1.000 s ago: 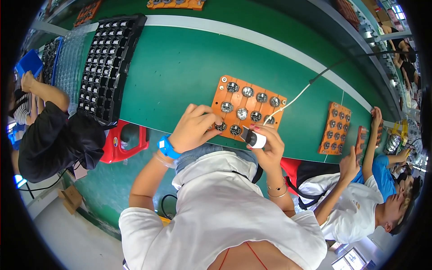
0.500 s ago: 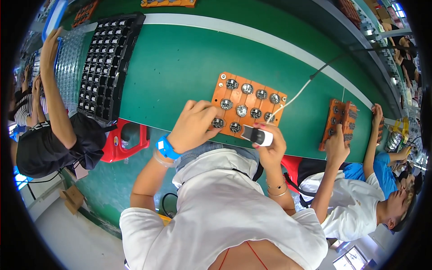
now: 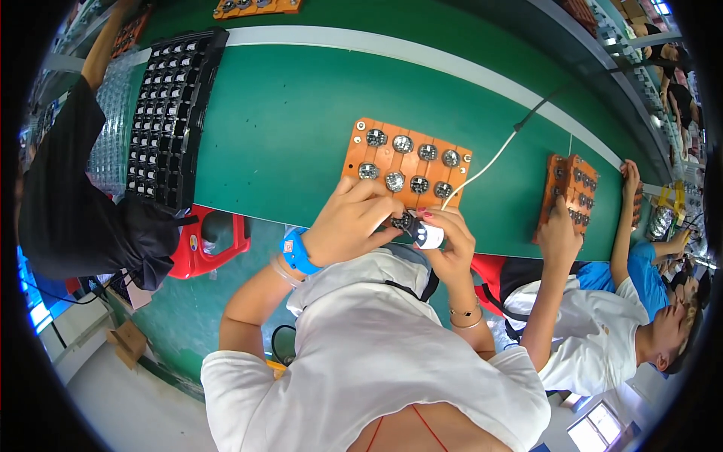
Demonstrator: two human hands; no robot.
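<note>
Close to the table's near edge, my left hand [image 3: 354,218] is closed, thumb and fingertips pinching a small round dark circuit board [image 3: 401,221]. This piece meets the dark end of a small white-and-black housing [image 3: 429,235], which my right hand [image 3: 453,245] grips from the right side. Whether the two are joined cannot be made out. Just beyond both hands lies an orange fixture block [image 3: 385,157] bearing rows of round boards with shiny parts; my hands cover its near edge. A white cable [image 3: 488,167] runs down to my right fingers, where its end is hidden.
A black tray [image 3: 162,124] of small white-topped parts stands at left, beside stacked clear plastic trays [image 3: 111,139]. At right, a co-worker's hand [image 3: 561,232] is at other orange fixtures [image 3: 576,188]. Another orange fixture [image 3: 256,7] lies at the far edge. A red stool [image 3: 203,252] stands at lower left.
My left hand has moved right from the fixture's near corner and now pinches a round board against the housing. The housing has turned in my right hand. At left, the co-worker's arm reaches farther away.
</note>
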